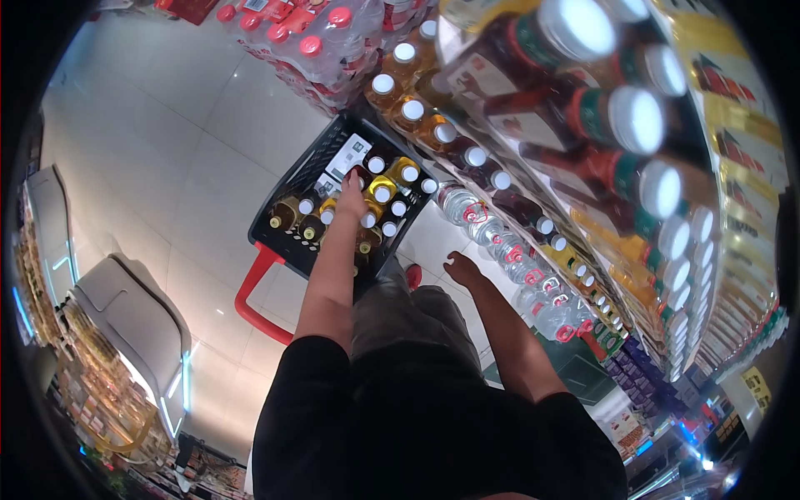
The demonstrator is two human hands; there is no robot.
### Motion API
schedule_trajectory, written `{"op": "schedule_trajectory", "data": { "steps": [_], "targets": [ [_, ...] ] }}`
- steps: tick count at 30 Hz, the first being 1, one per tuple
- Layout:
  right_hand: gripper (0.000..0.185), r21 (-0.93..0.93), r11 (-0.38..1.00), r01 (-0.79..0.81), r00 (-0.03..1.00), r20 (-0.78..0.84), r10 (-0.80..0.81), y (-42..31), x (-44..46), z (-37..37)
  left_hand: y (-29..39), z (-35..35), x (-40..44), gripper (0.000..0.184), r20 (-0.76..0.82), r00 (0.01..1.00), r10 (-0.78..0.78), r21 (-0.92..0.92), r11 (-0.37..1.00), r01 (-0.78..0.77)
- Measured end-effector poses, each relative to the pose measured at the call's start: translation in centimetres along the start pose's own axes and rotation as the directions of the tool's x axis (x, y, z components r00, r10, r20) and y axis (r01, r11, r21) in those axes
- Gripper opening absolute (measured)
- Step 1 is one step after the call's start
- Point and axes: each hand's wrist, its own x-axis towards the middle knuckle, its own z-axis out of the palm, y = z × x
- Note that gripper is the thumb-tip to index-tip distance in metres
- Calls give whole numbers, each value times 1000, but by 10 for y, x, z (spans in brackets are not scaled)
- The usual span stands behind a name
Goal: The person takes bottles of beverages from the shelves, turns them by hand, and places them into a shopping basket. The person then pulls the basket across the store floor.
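A black basket (287, 185) with a red handle (257, 287) stands in front of the legs. Inside it are several bottles, most with white caps and some with yellow ones, and a white label or paper (350, 152). My left hand (353, 197) reaches into the basket among the white-capped bottles, touching or just above one; its fingertips are too small to tell whether they grip it. Beside the right leg hangs my right hand (461, 269), away from the basket and shelf, fingers curled apart with nothing in them.
Shelves with large dark bottles (575, 108) rise at the right. Clear water jugs (508, 246) stand along their foot. Wrapped packs of red-capped bottles (312, 50) are stacked beyond the basket. A grey-topped display case (137, 308) stands at the left.
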Motion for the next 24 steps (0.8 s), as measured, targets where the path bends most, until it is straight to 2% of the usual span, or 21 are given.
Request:
{"op": "schedule_trajectory", "data": {
  "steps": [2,5,8,9,10,11,12,14,16,18,19,22,24],
  "targets": [
    [43,-13,1000,-7,999,-31,7,27,-12,3,7,-5,-20,78,4,999,-52,-34,998,52],
    [43,51,997,-50,998,-31,51,47,-35,-2,6,-5,-44,59,-13,994,-111,29,993,111],
    [43,142,990,-23,994,-107,39,67,-56,-3,-16,12,-66,39,102,995,-4,79,997,-4],
    [43,151,988,10,989,-146,13,79,-60,6,-31,29,-68,35,76,994,73,115,990,-82],
    [42,161,986,42,983,-185,-11,92,-62,14,-41,43,-77,33,55,987,150,155,975,-157],
    [41,219,976,-18,982,-177,58,87,-78,11,-36,44,-101,34,65,986,151,167,973,-160],
    [41,245,970,-2,980,-194,51,90,-91,14,-32,48,-128,34,77,985,152,181,970,-163],
    [41,299,954,31,973,-227,40,101,-118,28,-37,66,-172,32,-20,966,259,127,959,-254],
    [39,328,940,95,943,-334,21,138,-125,71,-67,107,-176,28,42,961,274,45,960,-276],
    [38,388,914,119,924,-379,40,181,-154,128,-79,135,-225,26,277,958,75,-108,993,-47],
    [37,391,912,122,919,-392,46,198,-168,151,-114,164,-215,29,213,951,224,-4,973,-229],
    [35,416,907,64,909,-399,118,263,-199,234,-110,170,-261,28,383,919,92,278,938,-209],
    [32,484,875,14,879,-422,220,304,-226,297,-121,183,-271,29,358,903,237,450,803,-389]
  ]
}}
